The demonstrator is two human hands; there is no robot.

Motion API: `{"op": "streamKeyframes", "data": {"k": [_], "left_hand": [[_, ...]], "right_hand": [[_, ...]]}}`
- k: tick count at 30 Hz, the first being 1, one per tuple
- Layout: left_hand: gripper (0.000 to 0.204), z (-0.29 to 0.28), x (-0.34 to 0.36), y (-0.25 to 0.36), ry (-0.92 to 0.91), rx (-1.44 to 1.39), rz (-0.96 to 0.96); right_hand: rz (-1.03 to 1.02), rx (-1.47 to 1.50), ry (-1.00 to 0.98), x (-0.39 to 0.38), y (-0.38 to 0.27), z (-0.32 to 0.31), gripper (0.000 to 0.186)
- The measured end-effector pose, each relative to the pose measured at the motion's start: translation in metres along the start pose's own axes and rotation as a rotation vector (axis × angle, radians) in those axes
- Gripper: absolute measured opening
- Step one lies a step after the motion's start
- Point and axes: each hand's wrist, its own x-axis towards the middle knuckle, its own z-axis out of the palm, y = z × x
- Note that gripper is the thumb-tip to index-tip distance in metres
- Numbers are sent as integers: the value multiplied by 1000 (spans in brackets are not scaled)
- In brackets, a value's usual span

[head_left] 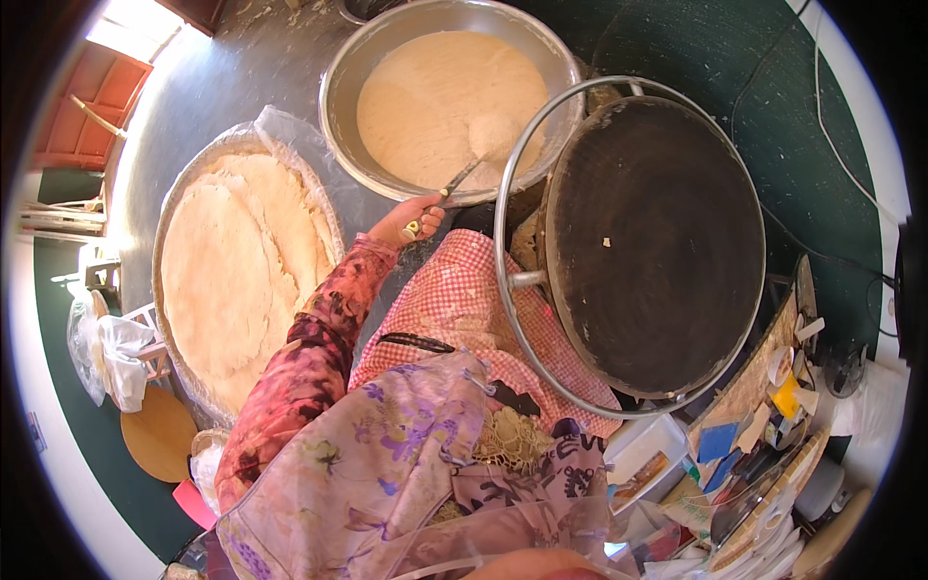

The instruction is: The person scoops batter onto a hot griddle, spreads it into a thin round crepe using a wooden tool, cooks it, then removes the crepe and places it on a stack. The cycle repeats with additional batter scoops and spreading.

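Observation:
My left hand [411, 218], at the end of a patterned red sleeve, is closed on the handle of a ladle [459, 177], whose head is sunk in pale batter [416, 97] in a wide metal basin [338, 116]. Left of the hand lies a large round container [169, 193] with a stack of pale thin flatbreads [217, 271] and clear plastic over its rim. A dark round griddle [657, 251], ringed by a metal rail [503, 232], stands to the right, with a small crumb on it. My right hand is not in view.
At the right are cables on a green wall and a cluttered pile of boards and small objects [793, 406], with a plastic bin [648, 454] beside it. At the left are white bags [126, 358], a round board [155, 435] and wooden red panels [87, 111].

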Motion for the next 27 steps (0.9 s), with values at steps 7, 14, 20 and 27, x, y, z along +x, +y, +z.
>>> {"op": "streamKeyframes", "data": {"k": [7,14,20,27], "left_hand": [[28,12,-33,17,-25,-2,-6],[31,28,-62,37,-56,-47,-13],[33,67,-96,56,-80,6,6],[26,176,-148,44,-31,317,124]], "right_hand": [[-19,182,190,0,8,-39,36],[-160,309,268,1,-23,-25,36],[-525,348,18,7,-103,35,29],[-584,190,-72,22,-139,71,31]]}}
